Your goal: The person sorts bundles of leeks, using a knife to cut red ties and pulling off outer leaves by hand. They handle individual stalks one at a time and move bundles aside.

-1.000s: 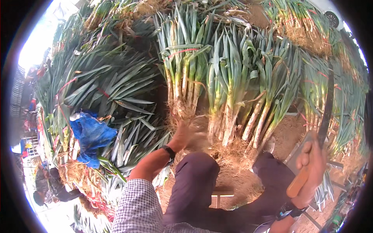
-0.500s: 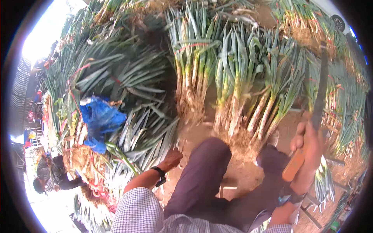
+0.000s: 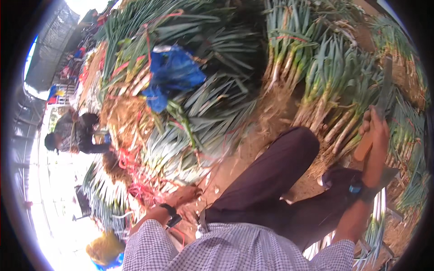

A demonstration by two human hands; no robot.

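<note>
My right hand (image 3: 378,131) is closed round the orange-brown handle (image 3: 363,147) of a big knife, its long blade (image 3: 387,86) pointing up and away. It is held over the right side, by leaning bundles of green onions (image 3: 323,86). My left hand (image 3: 183,195) is low and slightly blurred, beside a tangle of red plastic twine (image 3: 135,180). A thin red strand runs from its bent fingertips up toward a large pile of green onions (image 3: 203,122). A wristwatch (image 3: 171,215) is on my left wrist.
A crumpled blue plastic bag (image 3: 174,74) lies on the onion pile. A person (image 3: 74,131) in dark clothing bends at the far left. More bundles (image 3: 409,135) line the right side. My bent knees (image 3: 294,149) are between my hands, above brown soil. A yellow bundle (image 3: 105,248) is lower left.
The view has swung left, so the scene has shifted rightward. My left hand has moved back toward the red twine. My right hand still holds the knife upright.
</note>
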